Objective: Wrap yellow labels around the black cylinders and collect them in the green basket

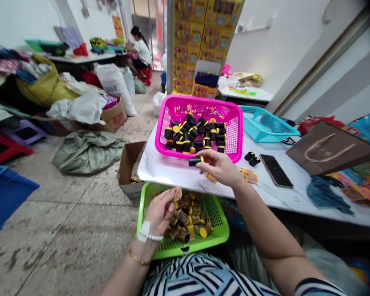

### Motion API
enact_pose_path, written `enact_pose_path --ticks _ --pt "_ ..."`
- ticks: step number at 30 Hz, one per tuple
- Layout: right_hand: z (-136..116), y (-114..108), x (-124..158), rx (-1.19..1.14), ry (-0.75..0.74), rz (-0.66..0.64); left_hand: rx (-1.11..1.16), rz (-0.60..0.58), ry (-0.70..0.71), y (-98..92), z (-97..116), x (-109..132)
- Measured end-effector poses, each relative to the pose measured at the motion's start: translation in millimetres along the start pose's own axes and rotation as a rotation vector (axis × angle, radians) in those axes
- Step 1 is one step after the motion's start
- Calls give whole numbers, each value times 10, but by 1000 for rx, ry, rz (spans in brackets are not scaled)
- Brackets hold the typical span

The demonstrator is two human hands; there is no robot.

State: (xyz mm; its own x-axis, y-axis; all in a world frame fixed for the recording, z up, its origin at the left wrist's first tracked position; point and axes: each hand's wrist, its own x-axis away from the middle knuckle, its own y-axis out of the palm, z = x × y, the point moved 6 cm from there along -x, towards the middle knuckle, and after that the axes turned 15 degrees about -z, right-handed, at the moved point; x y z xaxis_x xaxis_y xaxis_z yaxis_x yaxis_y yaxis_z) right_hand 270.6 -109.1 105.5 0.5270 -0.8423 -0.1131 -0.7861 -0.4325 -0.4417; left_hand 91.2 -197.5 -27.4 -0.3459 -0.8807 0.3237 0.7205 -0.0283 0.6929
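Observation:
Between the fingers of my right hand is a small black cylinder with a yellow band, held just in front of the pink basket. That basket stands on the white table and holds many more such cylinders. My left hand pinches a small printed wrapper above the green basket. Inside the green basket lie many yellow-and-black cylinders in printed wrappers. Flat on the table near my right wrist are printed wrappers.
A phone, two black cylinders, a brown paper bag and a blue basket are on the table. An open cardboard box stands left of it. Another person sits at a far table.

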Motion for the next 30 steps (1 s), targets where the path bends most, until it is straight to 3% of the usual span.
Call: enact_pose_path --ticks 2,4,7,10,14,20,26,30 --pt "8 231 200 -254 24 -129 83 -30 -10 53 1 -59" --pt "59 421 365 -400 66 -173 173 -66 -38 105 -40 -104" --pt "206 583 511 -477 129 -136 286 -117 -74 175 -114 -133" --pt "370 609 568 -474 184 -44 370 -137 -82 208 -147 -138" --pt "402 561 601 -284 209 25 416 -123 -79 198 -170 -142" --pt "70 544 613 250 55 81 287 -143 -26 209 -183 -134" --pt "122 639 644 298 30 140 45 -93 3 120 -125 -66" --pt "114 754 665 327 -65 12 55 -94 -39 53 -147 -62"
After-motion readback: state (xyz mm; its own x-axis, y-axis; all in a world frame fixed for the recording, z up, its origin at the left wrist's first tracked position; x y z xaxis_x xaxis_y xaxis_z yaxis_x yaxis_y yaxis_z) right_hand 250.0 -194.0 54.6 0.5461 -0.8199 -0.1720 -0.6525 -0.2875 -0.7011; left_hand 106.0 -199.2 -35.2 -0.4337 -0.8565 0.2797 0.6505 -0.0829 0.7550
